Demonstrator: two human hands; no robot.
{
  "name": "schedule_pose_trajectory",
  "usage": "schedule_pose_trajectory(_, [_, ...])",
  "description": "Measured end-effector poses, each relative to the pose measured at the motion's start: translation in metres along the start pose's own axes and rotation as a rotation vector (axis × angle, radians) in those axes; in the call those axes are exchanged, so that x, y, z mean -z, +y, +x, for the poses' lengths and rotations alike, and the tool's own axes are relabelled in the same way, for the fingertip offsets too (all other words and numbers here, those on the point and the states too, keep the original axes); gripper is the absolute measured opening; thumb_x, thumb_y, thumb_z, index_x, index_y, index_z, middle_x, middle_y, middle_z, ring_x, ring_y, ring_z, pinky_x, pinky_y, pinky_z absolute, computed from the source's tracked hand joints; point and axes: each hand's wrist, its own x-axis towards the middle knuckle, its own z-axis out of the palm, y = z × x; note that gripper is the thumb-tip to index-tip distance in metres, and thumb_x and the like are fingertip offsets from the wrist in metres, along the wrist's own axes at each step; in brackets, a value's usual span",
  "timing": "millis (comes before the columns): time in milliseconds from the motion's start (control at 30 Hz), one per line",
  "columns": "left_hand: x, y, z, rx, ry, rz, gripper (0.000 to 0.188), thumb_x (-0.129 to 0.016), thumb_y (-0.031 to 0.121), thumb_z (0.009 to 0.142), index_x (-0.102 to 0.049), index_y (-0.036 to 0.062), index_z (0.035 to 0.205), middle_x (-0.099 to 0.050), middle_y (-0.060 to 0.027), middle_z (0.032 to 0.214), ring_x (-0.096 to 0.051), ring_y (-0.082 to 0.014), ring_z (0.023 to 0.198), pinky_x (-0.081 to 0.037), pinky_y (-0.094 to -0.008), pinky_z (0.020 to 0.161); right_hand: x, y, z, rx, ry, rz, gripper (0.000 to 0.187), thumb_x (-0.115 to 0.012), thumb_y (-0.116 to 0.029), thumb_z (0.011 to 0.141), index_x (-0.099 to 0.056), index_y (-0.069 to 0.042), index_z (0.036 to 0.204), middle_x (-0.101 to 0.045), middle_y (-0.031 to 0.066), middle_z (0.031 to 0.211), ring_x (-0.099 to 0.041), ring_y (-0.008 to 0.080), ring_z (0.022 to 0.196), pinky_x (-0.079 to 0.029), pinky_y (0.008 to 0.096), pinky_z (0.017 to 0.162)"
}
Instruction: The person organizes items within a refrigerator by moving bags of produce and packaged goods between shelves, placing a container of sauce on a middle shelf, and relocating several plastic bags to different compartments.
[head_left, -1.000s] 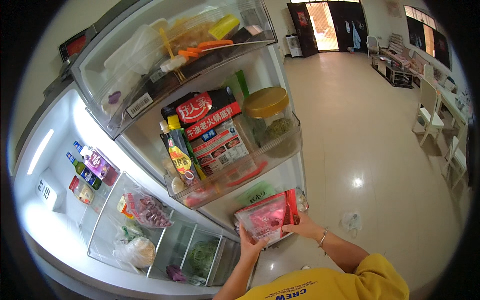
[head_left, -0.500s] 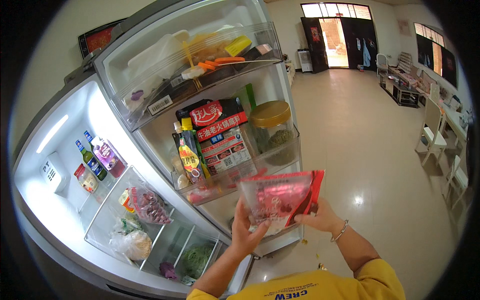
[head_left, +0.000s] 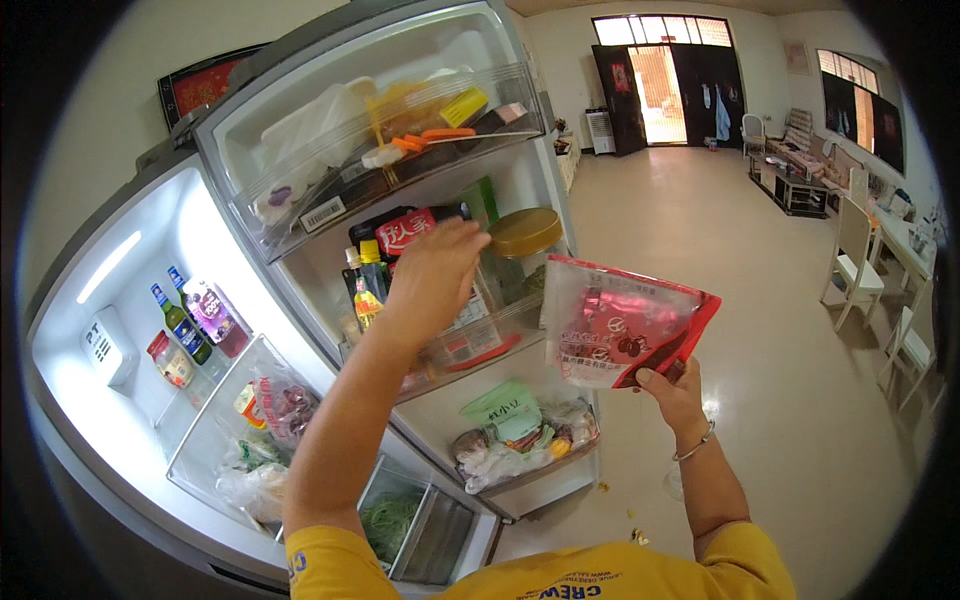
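My right hand (head_left: 672, 398) grips a red-and-clear plastic pouch (head_left: 622, 325) by its lower right corner, thumb in front. The pouch hangs tilted over the floor, right of the fridge door. My left hand (head_left: 445, 270) is raised at the middle door shelf with nothing visible in it, its fingers stretched out. It covers much of a black-and-red seasoning packet (head_left: 405, 228); whether it touches the packet I cannot tell. Just right of its fingertips stands a clear jar with a gold lid (head_left: 526, 231). Yellow-capped sauce pouches (head_left: 368, 290) stand to its left.
The fridge door (head_left: 548, 150) stands wide open. Its top shelf (head_left: 325, 205) holds packets and orange-handled items; the low shelf has a green bag (head_left: 503, 410) and plastic bags. Inside are bottles (head_left: 182, 325) and bagged produce (head_left: 285, 405). White chairs (head_left: 855, 265) stand far right.
My left hand has let go of the pouch and moved up and left to the middle door shelf. The pouch, now in my right hand alone, has shifted right and up, uncovering the low shelf.
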Motion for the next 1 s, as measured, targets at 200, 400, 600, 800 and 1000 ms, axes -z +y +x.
schedule_pose_trajectory(200, [-0.02,-0.019,0.053,0.12,-0.297,0.28,0.03,-0.052,0.004,0.076,-0.058,0.0071,0.106,-0.055,-0.0127,0.118,-0.052,-0.0313,0.108,-0.043,-0.0411,0.09,0.037,0.001,0.007,0.097,0.057,-0.056,0.03,-0.066,-0.005,0.078,-0.054,0.002,0.104,-0.063,0.0079,0.093,-0.06,0.0126,0.078,-0.051,0.0265,0.065])
schedule_pose_trajectory(400, [-0.032,-0.021,0.065,0.045,-0.362,0.391,0.031,-0.051,0.004,0.076,-0.059,0.0089,0.106,-0.052,-0.0108,0.123,-0.05,-0.0305,0.112,-0.042,-0.041,0.091,0.039,-0.01,0.041,0.166,0.011,-0.122,0.031,-0.065,-0.004,0.079,-0.053,0.002,0.107,-0.062,0.0081,0.098,-0.059,0.0137,0.087,-0.05,0.0281,0.075])
schedule_pose_trajectory(600, [-0.04,-0.023,0.054,0.037,-0.298,0.545,0.031,-0.05,0.006,0.077,-0.06,0.011,0.107,-0.051,-0.0104,0.126,-0.048,-0.0321,0.114,-0.035,-0.0444,0.098,0.016,-0.013,0.083,0.272,-0.057,-0.063,0.032,-0.065,0.0,0.078,-0.053,0.001,0.109,-0.06,0.006,0.102,-0.058,0.0134,0.093,-0.047,0.029,0.084])
schedule_pose_trajectory(800, [-0.033,-0.024,0.063,0.023,-0.32,0.603,0.028,-0.049,0.009,0.078,-0.061,0.0098,0.104,-0.055,-0.0105,0.12,-0.049,-0.0312,0.111,-0.036,-0.044,0.097,0.01,-0.016,0.12,0.465,-0.096,-0.361,0.032,-0.067,0.0,0.076,-0.056,-0.003,0.105,-0.06,0.0036,0.095,-0.057,0.0116,0.086,-0.046,0.0284,0.079])
schedule_pose_trajectory(1000, [-0.026,-0.012,0.077,0.344,-0.475,0.512,0.025,-0.057,0.016,0.074,-0.062,0.0059,0.096,-0.058,-0.011,0.111,-0.052,-0.0299,0.107,-0.04,-0.0418,0.092,0.001,-0.041,0.145,0.881,-0.108,-0.529,0.049,-0.066,-0.001,0.07,-0.055,-0.006,0.118,-0.057,0.0142,0.115,-0.054,0.0286,0.105,-0.045,0.0334,0.088])
